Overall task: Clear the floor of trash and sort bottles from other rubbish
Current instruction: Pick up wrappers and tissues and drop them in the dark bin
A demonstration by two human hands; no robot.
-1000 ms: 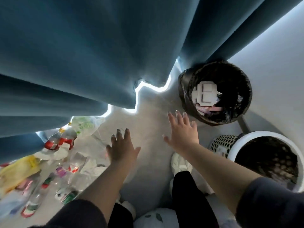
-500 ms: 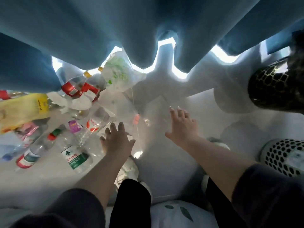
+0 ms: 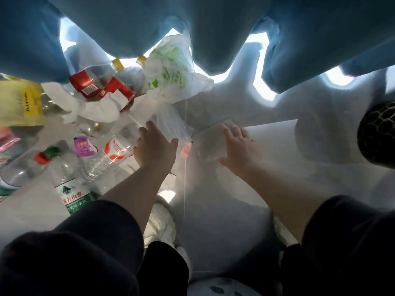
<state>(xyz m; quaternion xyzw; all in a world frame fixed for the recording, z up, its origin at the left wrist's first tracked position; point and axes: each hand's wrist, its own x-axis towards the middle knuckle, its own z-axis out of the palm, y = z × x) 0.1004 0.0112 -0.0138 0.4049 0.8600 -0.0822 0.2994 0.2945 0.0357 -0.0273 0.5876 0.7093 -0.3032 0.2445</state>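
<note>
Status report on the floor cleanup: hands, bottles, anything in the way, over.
Both hands open, holding nothing: left hand over clear bag, right hand over a clear packet. Bottles on floor, unsorted. Tissue and a white bag mixed among them.

Blue curtains (image 3: 128, 28) hang in deep folds; bright light (image 3: 265, 90) shows under their hem. A white shoe (image 3: 160, 223) stands below.

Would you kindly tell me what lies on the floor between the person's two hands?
Head view: between the left hand and right hand lie a clear plastic bag with small pink pieces, and a clear flat container by the right hand.
</note>
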